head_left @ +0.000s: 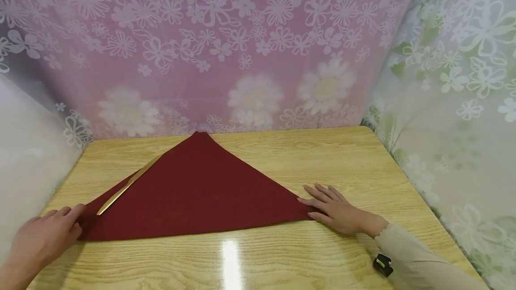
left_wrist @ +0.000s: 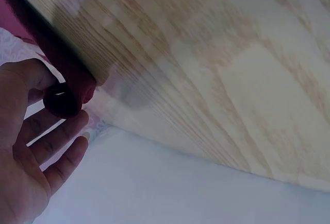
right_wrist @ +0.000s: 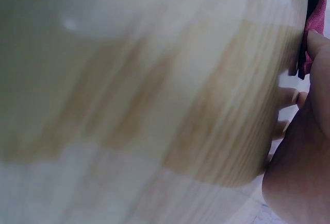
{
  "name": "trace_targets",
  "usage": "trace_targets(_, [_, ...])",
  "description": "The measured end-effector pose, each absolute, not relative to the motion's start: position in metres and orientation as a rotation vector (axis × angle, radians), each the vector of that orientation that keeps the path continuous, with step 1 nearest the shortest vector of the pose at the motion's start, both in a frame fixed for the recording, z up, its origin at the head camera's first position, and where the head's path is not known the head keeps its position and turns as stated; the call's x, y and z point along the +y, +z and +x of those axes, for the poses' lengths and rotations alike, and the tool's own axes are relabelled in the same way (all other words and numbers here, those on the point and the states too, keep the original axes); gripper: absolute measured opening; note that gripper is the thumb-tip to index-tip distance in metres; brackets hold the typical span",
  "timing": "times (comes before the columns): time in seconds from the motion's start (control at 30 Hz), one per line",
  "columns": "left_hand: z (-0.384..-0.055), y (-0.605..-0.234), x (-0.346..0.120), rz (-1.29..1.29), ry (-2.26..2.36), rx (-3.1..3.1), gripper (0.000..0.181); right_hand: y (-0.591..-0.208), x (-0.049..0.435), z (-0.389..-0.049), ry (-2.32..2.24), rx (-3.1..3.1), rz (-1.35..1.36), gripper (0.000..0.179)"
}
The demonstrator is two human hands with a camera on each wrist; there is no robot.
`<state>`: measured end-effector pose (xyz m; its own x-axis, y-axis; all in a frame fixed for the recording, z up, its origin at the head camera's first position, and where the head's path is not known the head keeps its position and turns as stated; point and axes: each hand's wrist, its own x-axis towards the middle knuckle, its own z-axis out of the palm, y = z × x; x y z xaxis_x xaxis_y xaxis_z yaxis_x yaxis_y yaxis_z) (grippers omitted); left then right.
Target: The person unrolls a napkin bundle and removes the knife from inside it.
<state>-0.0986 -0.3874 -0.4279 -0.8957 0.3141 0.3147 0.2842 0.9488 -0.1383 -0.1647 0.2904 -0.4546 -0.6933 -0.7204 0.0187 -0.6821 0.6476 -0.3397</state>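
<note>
A dark red cloth (head_left: pixel 193 191) lies as a broad triangle, its peak at the table's far edge. A slim gold-coloured knife (head_left: pixel 126 189) rests slantwise along its left sloping side. My left hand (head_left: pixel 50 234) grips the left corner; in the left wrist view that corner of cloth (left_wrist: pixel 77 82) curls into a loop between thumb and fingers. At the opposite corner, my right hand (head_left: pixel 338 209) lies with fingers spread, index finger and thumb touching the cloth. In the right wrist view only a strip of cloth (right_wrist: pixel 317 10) shows beside a finger.
The wood-grain table (head_left: pixel 282 258) has a rounded far right corner. Behind it hangs a pink flowered curtain (head_left: pixel 242 57), with a pale flowered curtain (head_left: pixel 455 102) along the right. A small black device (head_left: pixel 383 265) sits beside my right sleeve.
</note>
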Motion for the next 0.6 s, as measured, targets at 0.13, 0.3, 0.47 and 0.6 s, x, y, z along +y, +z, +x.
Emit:
trace_targets(0.13, [-0.098, -0.427, -0.392, -0.361, 0.133, -2.787, 0.022, -0.454, 0.292, -0.166, -0.481, 2.733, -1.137, 0.045])
trace_targets(0.3, [-0.101, -0.422, -0.398, -0.118, 0.117, -2.988, 0.019, -0.452, 0.292, -0.166, -0.474, 2.712, -1.106, 0.045])
trace_targets(0.47, [-0.102, -0.428, -0.412, 0.031, 0.040, -3.054, 0.028, -0.454, 0.292, -0.168, -0.465, 2.713, -1.119, 0.046])
trace_targets(0.6, [-0.100, -0.436, -0.423, 0.027, 0.004, -3.008, 0.025, -0.457, 0.293, -0.169, -0.453, 2.719, -1.126, 0.046])
